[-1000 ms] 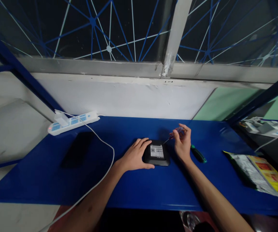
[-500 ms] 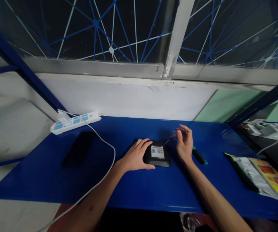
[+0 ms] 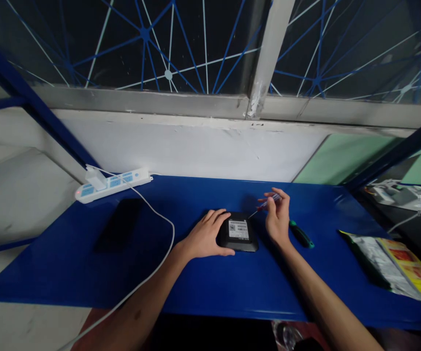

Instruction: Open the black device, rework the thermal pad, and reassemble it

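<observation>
A flat black device (image 3: 252, 242) with rounded corners and a white printed label lies on the blue table. My left hand (image 3: 206, 235) grips its left side, fingers over the far edge and thumb along the near one. In my right hand (image 3: 277, 217) is a thin screwdriver (image 3: 273, 199) with a clear, purplish handle, held slantwise between thumb and fingers. Its slim shaft points down-left, the tip at the device's far right corner; whether it touches a screw is too small to tell. Beside my right wrist lies a green-and-black handled tool (image 3: 301, 235).
A white power strip (image 3: 123, 183) with a plugged-in charger stands at the back left. Its white cable (image 3: 173, 234) loops across the table over my left forearm. A dark flat panel (image 3: 119, 225) lies at left, a foil and yellow packet (image 3: 393, 265) at right.
My right hand and the screwdriver have shifted very slightly left, with the fingers a little turned. The left hand and the device stay in place.
</observation>
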Motion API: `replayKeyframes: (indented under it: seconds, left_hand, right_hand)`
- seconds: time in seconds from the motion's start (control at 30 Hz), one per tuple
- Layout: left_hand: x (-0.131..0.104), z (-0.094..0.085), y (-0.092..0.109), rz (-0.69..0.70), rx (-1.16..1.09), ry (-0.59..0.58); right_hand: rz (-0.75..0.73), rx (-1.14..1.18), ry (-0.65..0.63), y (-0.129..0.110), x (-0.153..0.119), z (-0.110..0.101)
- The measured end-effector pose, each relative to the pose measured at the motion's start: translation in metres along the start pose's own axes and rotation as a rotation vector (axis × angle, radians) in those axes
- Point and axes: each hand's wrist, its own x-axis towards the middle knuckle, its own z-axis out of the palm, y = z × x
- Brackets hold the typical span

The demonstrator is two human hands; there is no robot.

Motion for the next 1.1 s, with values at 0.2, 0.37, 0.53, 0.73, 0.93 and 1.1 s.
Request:
replayKeyframes:
  seconds: [0.2,0.37,0.53,0.73,0.93,1.1]
  left_hand:
    - [0.0,0.0,0.0,-0.002,0.012,-0.005]
    - [0.0,-0.001,0.001,-0.01,0.007,-0.02]
    - [0.0,-0.002,0.001,-0.019,0.001,-0.02]
    - [0.0,-0.001,0.001,-0.009,0.007,-0.007]
    - [0.0,-0.001,0.001,-0.019,0.009,-0.015]
    - [0.0,0.0,0.0,-0.01,0.013,-0.015]
  right_hand:
    - [0.013,-0.049,0.003,0.005,0.001,0.0]
    - [-0.056,-0.152,0.071,0.007,0.004,-0.003]
    - [-0.082,-0.175,0.11,-0.001,0.004,-0.003]
    - [-0.031,-0.027,0.031,-0.001,0.001,-0.001]
    - [-0.057,-0.122,0.104,0.007,0.006,-0.004]
    - [-0.024,-0.081,0.089,0.003,0.004,-0.003]
